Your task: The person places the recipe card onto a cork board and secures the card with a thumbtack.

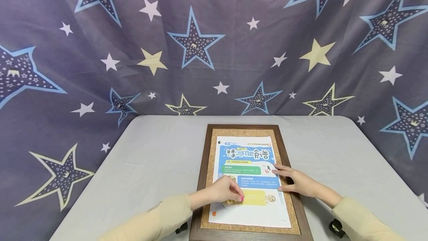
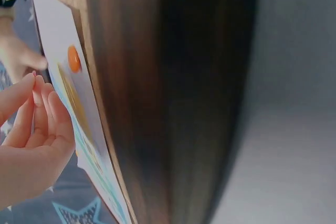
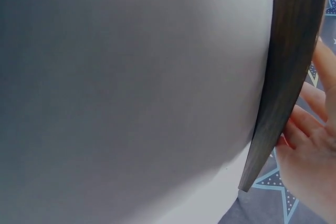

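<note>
A printed poster [image 1: 254,217] with blue, green and yellow panels lies on a cork board [image 1: 240,132] in a dark brown wooden frame [image 1: 203,166]. My left hand [image 1: 224,190] is over the poster's lower yellow panel, pinching a small pink pushpin [image 1: 242,198] between thumb and fingertips. An orange pushpin [image 1: 214,214] sits at the poster's lower left corner, and it shows as a round head in the left wrist view. At the right edge of the poster, my right hand [image 1: 299,181] spreads its fingers across the frame, fingertips touching the paper.
The framed board lies on a pale grey table [image 1: 160,151]. Behind the table hangs a dark curtain [image 1: 234,66] printed with stars. Dark straps [image 1: 336,228] circle the wrists below the cream sleeves [image 1: 361,218].
</note>
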`<state>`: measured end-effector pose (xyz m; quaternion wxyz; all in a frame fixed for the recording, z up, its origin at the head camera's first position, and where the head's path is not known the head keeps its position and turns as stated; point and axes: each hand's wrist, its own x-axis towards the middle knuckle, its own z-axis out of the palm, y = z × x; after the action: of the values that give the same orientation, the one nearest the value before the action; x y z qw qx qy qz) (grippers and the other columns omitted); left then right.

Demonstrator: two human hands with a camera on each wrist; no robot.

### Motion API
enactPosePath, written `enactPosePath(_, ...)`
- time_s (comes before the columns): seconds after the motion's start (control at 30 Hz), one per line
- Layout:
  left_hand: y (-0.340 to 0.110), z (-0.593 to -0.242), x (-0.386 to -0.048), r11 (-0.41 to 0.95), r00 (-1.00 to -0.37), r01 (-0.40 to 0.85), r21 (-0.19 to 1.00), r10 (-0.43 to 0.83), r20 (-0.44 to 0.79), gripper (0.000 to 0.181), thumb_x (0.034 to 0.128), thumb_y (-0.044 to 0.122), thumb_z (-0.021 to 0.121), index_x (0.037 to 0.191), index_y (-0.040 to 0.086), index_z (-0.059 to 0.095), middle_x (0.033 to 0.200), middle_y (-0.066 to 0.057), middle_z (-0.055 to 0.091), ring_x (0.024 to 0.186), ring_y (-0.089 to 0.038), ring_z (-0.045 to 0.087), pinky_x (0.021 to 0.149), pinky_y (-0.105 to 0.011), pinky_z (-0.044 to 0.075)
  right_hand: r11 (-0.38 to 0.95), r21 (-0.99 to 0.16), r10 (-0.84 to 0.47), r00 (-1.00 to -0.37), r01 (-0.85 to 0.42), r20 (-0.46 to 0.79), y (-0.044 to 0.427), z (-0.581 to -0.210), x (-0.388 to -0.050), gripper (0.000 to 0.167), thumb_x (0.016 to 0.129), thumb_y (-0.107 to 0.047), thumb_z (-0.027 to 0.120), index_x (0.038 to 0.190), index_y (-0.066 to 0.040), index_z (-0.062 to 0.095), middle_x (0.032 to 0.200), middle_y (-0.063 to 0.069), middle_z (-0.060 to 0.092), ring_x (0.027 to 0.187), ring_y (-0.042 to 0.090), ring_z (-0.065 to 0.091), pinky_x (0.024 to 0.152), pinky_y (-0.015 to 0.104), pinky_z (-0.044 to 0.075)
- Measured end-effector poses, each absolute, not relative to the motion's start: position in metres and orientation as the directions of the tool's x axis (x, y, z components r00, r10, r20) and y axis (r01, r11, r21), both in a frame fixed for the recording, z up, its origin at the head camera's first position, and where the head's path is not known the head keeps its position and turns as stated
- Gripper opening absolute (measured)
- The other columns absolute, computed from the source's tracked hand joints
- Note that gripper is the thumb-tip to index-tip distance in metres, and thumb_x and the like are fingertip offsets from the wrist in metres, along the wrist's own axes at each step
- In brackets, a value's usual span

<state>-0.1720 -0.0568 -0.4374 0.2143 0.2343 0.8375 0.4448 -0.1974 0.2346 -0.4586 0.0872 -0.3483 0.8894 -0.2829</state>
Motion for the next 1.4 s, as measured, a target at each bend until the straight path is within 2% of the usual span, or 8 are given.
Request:
enactPosePath(0.2, -0.043, -0.435, -0.167, 0.5, -0.761, 0.214, 0.839, 0.624, -0.177, 0.004, 0.0724, 0.001, 0.069, 0.076, 0.003, 0.07, 0.063, 0.001, 0.064, 0.048, -0.003, 0.05, 0.044, -0.014, 0.04, 0.587, -0.558, -0.677, -0.734, -0.587, 0.06, 0.235, -0.46, -0.197, 0.061, 0.082, -0.035, 0.059, 0.125, 0.007, 0.044, 0.133, 0.029, 0.032, 0.118, 0.045, 0.033, 0.087, 0.053, 0.035)
enactPosePath(0.37, -0.03, -0.434, -0.165, 0.505, -0.732, 0.25, 0.826, 0.657, -0.18, 0.004, 0.0721, 0.002, 0.069, 0.076, 0.003, 0.07, 0.063, 0.001, 0.064, 0.047, -0.001, 0.048, 0.044, -0.013, 0.039, 0.587, -0.553, -0.67, -0.738, -0.591, 0.078, 0.236, -0.46, -0.197, 0.06, 0.082, -0.035, 0.059, 0.124, 0.006, 0.045, 0.133, 0.028, 0.034, 0.118, 0.045, 0.034, 0.087, 0.053, 0.035)
enactPosePath(0.67, -0.007, -0.439, -0.161, 0.455, -0.664, 0.256, 0.853, 0.724, -0.187, 0.004, 0.0736, -0.001, 0.067, 0.077, -0.001, 0.069, 0.064, -0.005, 0.066, 0.044, 0.0, 0.047, 0.043, -0.014, 0.042, 0.593, -0.534, -0.674, -0.734, -0.603, 0.081, 0.237, -0.46, -0.197, 0.059, 0.082, -0.035, 0.059, 0.123, 0.006, 0.047, 0.132, 0.028, 0.034, 0.117, 0.044, 0.035, 0.087, 0.053, 0.036)
enactPosePath(0.93, 0.005, -0.441, -0.159, 0.484, -0.662, 0.276, 0.83, 0.722, -0.201, 0.006, 0.0747, 0.002, 0.067, 0.08, 0.0, 0.07, 0.066, -0.002, 0.067, 0.044, 0.003, 0.047, 0.045, -0.015, 0.044, 0.586, -0.507, -0.679, -0.725, -0.632, 0.12, 0.236, -0.461, -0.196, 0.056, 0.082, -0.033, 0.061, 0.121, 0.007, 0.049, 0.131, 0.028, 0.037, 0.116, 0.044, 0.037, 0.087, 0.054, 0.036)
enactPosePath(1.4, 0.02, -0.437, -0.153, 0.453, -0.641, 0.17, 0.875, 0.725, -0.251, 0.008, 0.0738, -0.003, 0.066, 0.08, -0.005, 0.069, 0.071, -0.012, 0.067, 0.042, -0.002, 0.05, 0.046, -0.018, 0.047, 0.59, -0.493, -0.678, -0.724, -0.639, 0.126, 0.235, -0.461, -0.197, 0.057, 0.081, -0.032, 0.061, 0.121, 0.007, 0.049, 0.13, 0.028, 0.037, 0.116, 0.044, 0.037, 0.087, 0.052, 0.037)
